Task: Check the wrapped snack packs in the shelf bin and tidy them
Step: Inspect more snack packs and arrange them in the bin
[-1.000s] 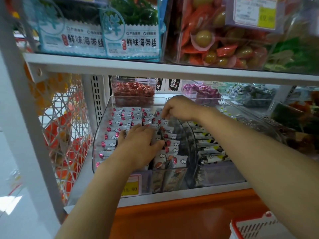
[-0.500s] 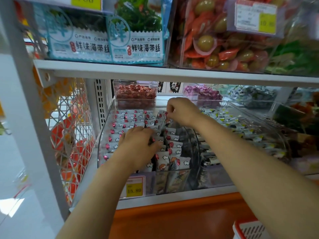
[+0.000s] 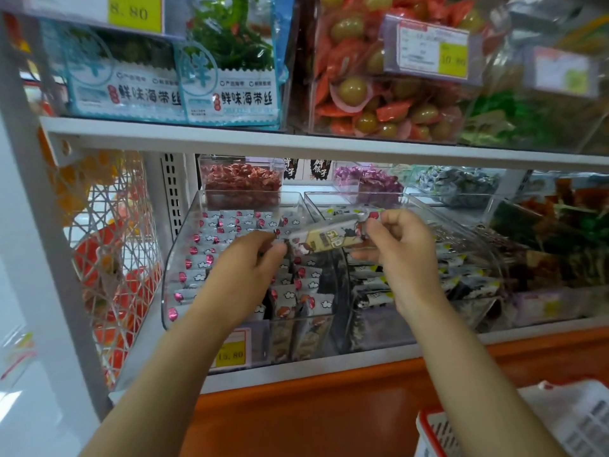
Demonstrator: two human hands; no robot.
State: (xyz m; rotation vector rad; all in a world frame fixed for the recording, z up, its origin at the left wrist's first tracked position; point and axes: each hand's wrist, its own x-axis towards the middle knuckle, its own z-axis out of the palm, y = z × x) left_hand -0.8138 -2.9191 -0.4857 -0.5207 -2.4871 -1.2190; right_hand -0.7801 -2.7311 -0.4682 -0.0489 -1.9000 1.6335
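Snack pack (image 3: 326,238) above the bin (image 3: 174,258): likely light, slick film. Fingers of your right hand (image 3: 400,255) and left hand (image 3: 242,275) pinch its ends; grip the seals.

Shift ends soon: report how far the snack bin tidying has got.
Done: left rows of grey red-dotted wrapped packs lined up in the clear plastic bin. In hand: left hand and right hand hold one cream-labelled pack above the bin. Left: returning it, straightening the right-hand rows.
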